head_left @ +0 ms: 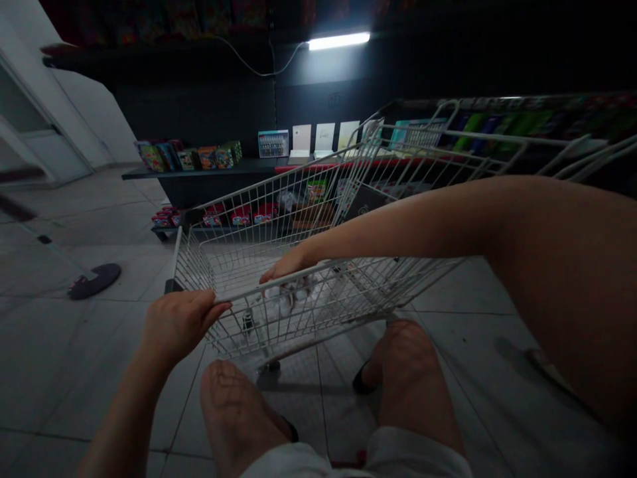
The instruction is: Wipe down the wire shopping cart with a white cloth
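Observation:
A wire shopping cart (239,262) stands in front of my knees. My left hand (182,322) is closed around its near top rim, close to the left corner. Over that same rim my right arm reaches into the basket. There my right hand (287,262) is bent down onto a cluster of whitish items (288,297), seen through the wires and seemingly in clear wrapping; their kind I cannot make out. The rim partly hides the fingers, which look curled on the cluster. A dark flat box (368,199) shows further right, behind the wires.
Behind the cart runs a dark shelf (189,170) with small colourful boxes (206,157) and pale upright boxes (325,137). Red packs (241,216) lie on the lower level. A post with a round base (94,281) stands on the tiled floor at left. A tube light (339,41) glows above.

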`<state>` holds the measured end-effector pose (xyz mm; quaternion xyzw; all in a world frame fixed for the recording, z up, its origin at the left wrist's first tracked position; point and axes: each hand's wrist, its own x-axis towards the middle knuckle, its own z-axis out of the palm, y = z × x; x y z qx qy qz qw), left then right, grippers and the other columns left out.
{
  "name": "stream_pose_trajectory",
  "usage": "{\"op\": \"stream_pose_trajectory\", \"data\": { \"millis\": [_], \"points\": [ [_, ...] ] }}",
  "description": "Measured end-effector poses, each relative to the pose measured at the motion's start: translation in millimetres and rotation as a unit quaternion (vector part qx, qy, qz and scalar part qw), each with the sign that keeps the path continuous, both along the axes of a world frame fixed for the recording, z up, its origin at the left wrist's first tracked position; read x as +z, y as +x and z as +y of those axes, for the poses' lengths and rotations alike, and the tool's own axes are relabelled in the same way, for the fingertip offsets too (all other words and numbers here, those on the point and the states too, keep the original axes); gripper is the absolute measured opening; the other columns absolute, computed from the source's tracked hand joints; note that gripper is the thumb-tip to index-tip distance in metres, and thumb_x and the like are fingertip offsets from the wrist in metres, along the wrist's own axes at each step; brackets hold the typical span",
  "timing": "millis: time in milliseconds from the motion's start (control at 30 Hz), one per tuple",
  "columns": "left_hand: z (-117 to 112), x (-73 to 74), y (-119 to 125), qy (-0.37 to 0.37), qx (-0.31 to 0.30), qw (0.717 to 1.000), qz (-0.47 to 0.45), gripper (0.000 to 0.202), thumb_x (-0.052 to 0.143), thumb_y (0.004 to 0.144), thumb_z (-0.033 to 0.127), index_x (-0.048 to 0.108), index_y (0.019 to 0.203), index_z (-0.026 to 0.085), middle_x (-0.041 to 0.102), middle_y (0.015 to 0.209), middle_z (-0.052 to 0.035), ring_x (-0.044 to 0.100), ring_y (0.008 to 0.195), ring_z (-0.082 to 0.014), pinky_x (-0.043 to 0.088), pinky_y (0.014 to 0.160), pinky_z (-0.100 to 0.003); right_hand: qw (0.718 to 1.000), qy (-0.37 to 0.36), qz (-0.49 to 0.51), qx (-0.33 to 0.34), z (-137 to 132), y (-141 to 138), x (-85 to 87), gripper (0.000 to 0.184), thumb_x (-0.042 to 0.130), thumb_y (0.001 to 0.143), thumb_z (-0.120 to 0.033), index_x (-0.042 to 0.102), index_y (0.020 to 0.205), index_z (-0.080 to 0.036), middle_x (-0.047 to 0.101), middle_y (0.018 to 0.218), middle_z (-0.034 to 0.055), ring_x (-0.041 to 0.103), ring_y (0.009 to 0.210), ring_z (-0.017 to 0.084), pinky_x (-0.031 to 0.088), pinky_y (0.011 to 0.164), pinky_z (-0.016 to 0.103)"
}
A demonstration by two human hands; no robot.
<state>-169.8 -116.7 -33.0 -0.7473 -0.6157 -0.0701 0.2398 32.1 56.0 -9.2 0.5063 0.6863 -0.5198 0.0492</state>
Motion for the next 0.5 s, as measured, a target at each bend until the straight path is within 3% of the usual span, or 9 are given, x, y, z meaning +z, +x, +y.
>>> {"op": "stream_pose_trajectory", "data": {
  "millis": [133,300,500],
  "points": [
    [-0.7,-0.1,1.7,-0.001,-0.007,1.0,-0.015,0.06,0.03,0.098,0.058,0.058,0.062,0.019,0.057,0.054,-0.0031,0.05,0.053,-0.0158,0.022,0.054,-0.028,1.0,-0.006,-0.009,-0.022,7.4,13.2,6.1,0.067,0.047,0.09,-0.029,0.025,0.031,-0.005,0.042,0.029,0.0003,0.059,0.05,0.0,0.022,0.047,0.009],
    [-3.3,0.6,6.1,0.021,-0.026,0.999,-0.004,0.057,0.032,0.099,0.055,0.057,0.061,0.02,0.054,0.051,-0.0016,0.049,0.051,-0.0155,0.023,0.054,-0.028,0.997,0.04,-0.004,-0.06,25.8,23.5,6.5,0.071,0.028,0.095,-0.037,0.025,0.032,-0.003,0.045,0.03,0.0009,0.053,0.045,-0.004,0.017,0.047,0.007],
    [-5.5,-0.6,9.4,0.06,-0.05,0.997,0.01,0.054,0.037,0.099,0.052,0.057,0.06,0.02,0.054,0.05,-0.0009,0.05,0.051,-0.0158,0.023,0.054,-0.029,0.999,0.01,-0.02,-0.034,10.7,11.7,-6.4,0.072,0.019,0.095,-0.039,0.024,0.034,-0.001,0.042,0.03,0.0022,0.049,0.042,-0.006,0.015,0.048,0.009]
  ]
}}
